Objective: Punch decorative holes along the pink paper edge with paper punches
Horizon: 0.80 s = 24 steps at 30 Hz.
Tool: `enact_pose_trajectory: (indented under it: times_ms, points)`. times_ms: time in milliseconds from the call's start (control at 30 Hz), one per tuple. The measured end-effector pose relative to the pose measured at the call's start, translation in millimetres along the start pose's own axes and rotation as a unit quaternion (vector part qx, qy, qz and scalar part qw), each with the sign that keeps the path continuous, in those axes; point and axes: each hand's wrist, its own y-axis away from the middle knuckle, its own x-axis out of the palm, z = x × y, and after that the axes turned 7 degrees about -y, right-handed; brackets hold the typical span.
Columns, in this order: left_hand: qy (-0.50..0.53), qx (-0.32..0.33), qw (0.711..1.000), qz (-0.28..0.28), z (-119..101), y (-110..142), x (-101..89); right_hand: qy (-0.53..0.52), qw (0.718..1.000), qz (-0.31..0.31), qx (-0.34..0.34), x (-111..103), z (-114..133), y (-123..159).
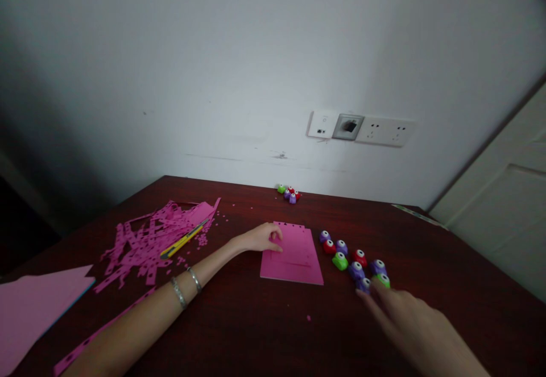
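Observation:
My left hand (261, 237) rests at the left edge of a stack of pink paper (292, 257). Its fingers are curved, with thumb and forefinger apart and nothing between them. A row of small holes runs along the paper's far edge. At the right, my right hand (412, 314) is slightly blurred, its thumb and forefinger closed around a small purple craft punch (364, 285) with a white, eye-like top. Close by sit a green craft punch (382, 279), another purple craft punch (377, 266) and a red craft punch (359, 257). Several more reach toward the paper.
Punched pink paper strips (145, 240) and tiny cut-outs lie at left, with a yellow utility knife (184, 240) on them. Pink sheets (38, 309) occupy the near left corner. More small punches (292, 197) stand near the wall, below the sockets (386, 131).

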Motion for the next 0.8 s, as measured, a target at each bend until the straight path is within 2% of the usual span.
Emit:
enact_pose_trajectory:
  times_ms: [67, 133, 200, 300, 400, 500, 600, 700, 800]
  points:
    - [-0.001, -0.003, 1.000, -0.005, -0.4, -0.4, 0.1, -0.023, 0.995, 0.065, -0.076, 7.2, 36.7, -19.1]
    - [-0.003, -0.002, 1.000, -0.007, -1.3, -0.3, -0.3, -0.024, 0.988, 0.077, -0.129, 18.1, 59.9, -35.6]
    - [-0.001, 0.002, 1.000, -0.009, -2.4, 0.2, -0.8, -0.010, 0.985, 0.073, -0.155, 30.8, 68.6, -47.2]
    - [0.002, 0.003, 1.000, -0.020, -4.2, 1.4, -0.3, -0.003, 0.983, 0.085, -0.165, 48.9, 66.1, -55.9]
    - [0.008, -0.004, 0.999, -0.034, -6.5, 1.4, 2.0, -0.022, 0.986, 0.077, -0.145, 61.5, 61.1, -57.6]
    - [0.020, -0.038, 0.999, -0.022, -10.6, -3.3, 1.7, -0.050, 0.989, 0.063, -0.123, 67.6, 59.5, -56.9]
    - [0.005, -0.074, 0.997, -0.018, -13.3, -17.5, -7.1, -0.063, 0.990, 0.063, -0.112, 68.7, 59.4, -56.6]
    - [-0.006, -0.092, 0.992, -0.082, -6.0, -43.7, -24.9, -0.069, 0.990, 0.067, -0.107, 67.0, 59.9, -57.0]
    - [-0.054, -0.131, 0.977, -0.157, 15.2, -76.4, -44.9, -0.072, 0.990, 0.070, -0.102, 65.0, 60.6, -57.5]
